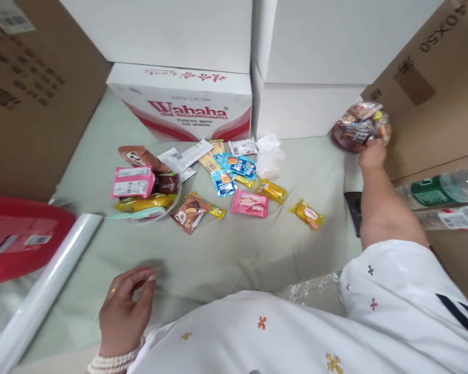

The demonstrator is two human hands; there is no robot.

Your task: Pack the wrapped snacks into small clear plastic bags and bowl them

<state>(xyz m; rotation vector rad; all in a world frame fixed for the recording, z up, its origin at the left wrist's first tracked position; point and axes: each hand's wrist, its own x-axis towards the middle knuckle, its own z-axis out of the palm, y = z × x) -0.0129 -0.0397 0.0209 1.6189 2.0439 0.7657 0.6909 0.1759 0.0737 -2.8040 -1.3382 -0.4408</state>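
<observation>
My right hand [374, 150] is stretched out to the far right and grips a clear wrapped bundle of snacks [356, 127] next to a brown carton. My left hand [125, 306] hovers low over the pale green cloth [218, 259] near me, fingers curled loosely together with nothing visible in them; it wears a ring and a pearl bracelet. Between the hands lie several loose snack packets, among them a pink wafer pack [250, 203], a yellow pack [307, 213] and a blue pack [223, 183]. A bowl [148, 214] at the left holds more packets.
A Wahaha water carton [187, 106] and white boxes [308, 62] stand at the back. Brown cartons flank both sides. A roll of clear film [42, 291] and a red object [19, 239] lie at the left. Plastic bottles [448, 195] lie at the right.
</observation>
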